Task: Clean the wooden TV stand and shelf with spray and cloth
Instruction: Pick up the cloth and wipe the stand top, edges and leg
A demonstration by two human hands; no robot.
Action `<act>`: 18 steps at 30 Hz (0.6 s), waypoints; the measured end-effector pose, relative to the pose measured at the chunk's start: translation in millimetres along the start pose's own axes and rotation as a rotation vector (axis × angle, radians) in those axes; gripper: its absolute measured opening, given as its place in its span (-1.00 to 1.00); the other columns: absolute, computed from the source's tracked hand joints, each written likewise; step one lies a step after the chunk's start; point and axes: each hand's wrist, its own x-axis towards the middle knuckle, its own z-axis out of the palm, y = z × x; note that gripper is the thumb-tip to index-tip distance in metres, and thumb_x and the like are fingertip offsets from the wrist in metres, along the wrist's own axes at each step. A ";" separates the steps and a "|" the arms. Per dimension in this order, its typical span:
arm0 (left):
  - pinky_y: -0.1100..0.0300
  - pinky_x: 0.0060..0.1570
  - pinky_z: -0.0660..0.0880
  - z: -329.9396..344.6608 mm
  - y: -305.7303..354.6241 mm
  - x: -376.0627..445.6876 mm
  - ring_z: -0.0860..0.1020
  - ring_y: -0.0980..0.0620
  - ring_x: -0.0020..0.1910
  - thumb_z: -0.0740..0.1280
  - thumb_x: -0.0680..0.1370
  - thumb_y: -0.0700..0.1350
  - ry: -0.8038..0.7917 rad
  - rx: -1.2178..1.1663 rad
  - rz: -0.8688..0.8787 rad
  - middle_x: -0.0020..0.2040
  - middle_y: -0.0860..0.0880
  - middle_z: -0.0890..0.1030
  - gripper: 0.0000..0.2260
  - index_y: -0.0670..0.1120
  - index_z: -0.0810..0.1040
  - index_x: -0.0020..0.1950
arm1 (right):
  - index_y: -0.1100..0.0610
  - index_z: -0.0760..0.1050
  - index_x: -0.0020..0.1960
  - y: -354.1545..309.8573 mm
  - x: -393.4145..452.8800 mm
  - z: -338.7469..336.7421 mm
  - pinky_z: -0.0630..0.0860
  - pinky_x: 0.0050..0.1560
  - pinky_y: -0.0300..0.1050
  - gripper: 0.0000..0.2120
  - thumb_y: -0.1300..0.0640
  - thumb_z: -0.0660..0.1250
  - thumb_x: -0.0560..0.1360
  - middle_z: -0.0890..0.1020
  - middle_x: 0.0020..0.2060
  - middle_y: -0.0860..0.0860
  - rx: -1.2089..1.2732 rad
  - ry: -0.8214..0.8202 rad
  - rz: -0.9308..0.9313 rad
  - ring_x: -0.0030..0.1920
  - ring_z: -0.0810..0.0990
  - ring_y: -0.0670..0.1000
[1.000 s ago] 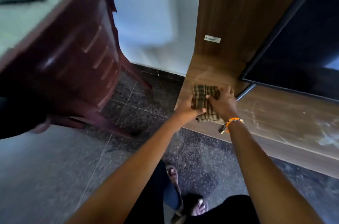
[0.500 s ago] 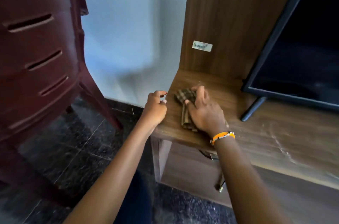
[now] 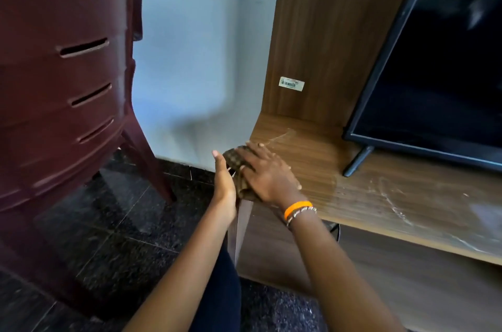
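The fingers of the right hand lie straight and spread flat on top of a checked cloth, pressing it down onto the left end of the wooden TV stand, right at its left edge. The cloth is bunched under the palm and only its left part shows, overhanging the edge a little. The left hand is held upright just beside that edge, fingers straight and together, palm facing the cloth and touching or nearly touching it; whether it truly presses the fabric cannot be told. It grips nothing. An orange wristband and a beaded one sit on the right wrist. The stand's top shows pale streaks and smears toward the right. A dark TV stands on it, its slanted foot well apart from the cloth. A sticker is on the upright wooden panel behind. A dark red plastic chair stands on the dark tiled floor to the left.
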 end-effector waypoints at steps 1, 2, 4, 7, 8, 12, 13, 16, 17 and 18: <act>0.05 -0.02 0.57 2.9 -2.6 -0.2 0.58 -0.08 0.06 -0.07 0.61 0.19 0.042 0.083 0.050 0.08 -0.11 0.60 -0.48 -0.14 0.49 0.20 | -0.08 0.13 0.49 12.8 4.2 -5.4 0.04 0.49 -0.01 -0.53 0.00 0.07 0.60 0.13 0.53 -0.03 0.008 -0.004 0.032 0.53 0.05 0.05; -0.02 0.14 0.50 1.7 -2.0 -1.3 0.52 -0.10 0.18 -0.05 0.63 0.14 0.079 0.183 0.100 0.18 -0.11 0.55 -0.54 -0.14 0.44 0.26 | -0.06 0.11 0.50 23.8 7.0 -11.2 0.04 0.51 -0.02 -0.53 0.01 0.06 0.60 0.12 0.53 -0.02 -0.001 -0.006 0.077 0.53 0.05 0.05; -0.05 0.28 0.39 1.8 -2.9 -2.9 0.47 -0.09 0.24 -0.02 0.65 0.06 0.104 0.359 0.161 0.26 -0.10 0.51 -0.64 -0.11 0.41 0.25 | 0.00 0.08 0.52 53.3 1.5 -24.3 0.02 0.52 -0.02 -0.52 0.02 0.04 0.61 0.11 0.53 0.02 -0.054 0.025 0.212 0.54 0.02 0.09; 0.05 0.19 0.42 -4.6 -0.9 -3.8 0.50 -0.02 0.15 -0.01 0.65 0.05 0.061 0.393 0.164 0.23 -0.10 0.53 -0.64 -0.09 0.47 0.22 | 0.09 0.04 0.53 75.2 -27.4 -33.2 -0.05 0.54 0.00 -0.49 0.01 0.01 0.61 0.09 0.53 0.08 -0.089 0.078 0.397 0.54 -0.04 0.10; 0.08 0.11 0.47 -5.4 0.3 -4.1 0.53 -0.01 0.12 -0.02 0.65 0.06 0.038 0.383 0.140 0.20 -0.09 0.55 -0.62 -0.08 0.49 0.22 | 0.11 0.03 0.53 71.1 -37.8 -29.5 -0.07 0.54 0.01 -0.47 -0.01 0.01 0.60 0.08 0.53 0.10 -0.098 0.090 0.422 0.54 -0.05 0.11; 0.29 -0.34 0.51 -4.8 1.8 -1.3 0.61 0.11 -0.21 -0.05 0.63 0.16 -0.008 0.291 0.048 -0.08 0.00 0.61 -0.55 -0.02 0.56 0.08 | 0.00 -0.09 0.54 15.1 -56.5 -3.1 -0.12 0.54 0.09 -0.42 -0.05 0.02 0.57 0.02 0.53 0.15 -0.146 0.105 0.215 0.54 -0.06 0.15; 0.27 -0.34 0.52 -4.5 2.2 -0.5 0.62 0.09 -0.25 -0.06 0.62 0.18 -0.022 0.244 0.015 -0.10 -0.03 0.62 -0.53 -0.03 0.57 0.00 | -0.07 -0.09 0.53 0.4 -52.5 1.2 -0.12 0.53 0.11 -0.43 -0.04 0.02 0.57 0.00 0.54 0.14 -0.133 0.098 0.143 0.54 -0.07 0.17; 0.20 -0.36 0.54 -6.9 8.0 -3.3 0.66 0.00 -0.31 -0.03 0.57 0.27 -0.051 0.137 -0.156 -0.23 -0.08 0.69 -0.46 -0.05 0.60 -0.11 | -0.06 0.15 0.44 -20.8 -28.0 5.7 0.04 0.50 0.10 -0.54 0.05 0.07 0.55 0.11 0.50 0.13 -0.081 0.100 0.053 0.51 0.06 0.18; 0.21 -0.40 0.54 -6.9 10.2 -4.8 0.66 0.00 -0.32 0.00 0.56 0.28 -0.048 0.144 -0.187 -0.27 -0.08 0.69 -0.47 -0.06 0.60 -0.10 | 0.00 0.23 0.39 -18.4 -17.4 4.7 0.13 0.46 0.08 -0.59 0.08 0.09 0.55 0.21 0.44 0.14 -0.064 0.114 0.037 0.47 0.16 0.18; 0.20 -0.38 0.53 -6.3 11.9 -4.8 0.66 0.00 -0.29 0.03 0.57 0.26 -0.039 0.204 -0.175 -0.25 -0.07 0.69 -0.51 -0.06 0.60 -0.05 | 0.04 0.28 0.36 -12.7 -7.3 2.6 0.21 0.41 0.07 -0.62 0.10 0.10 0.54 0.30 0.37 0.14 -0.048 0.116 0.022 0.42 0.23 0.17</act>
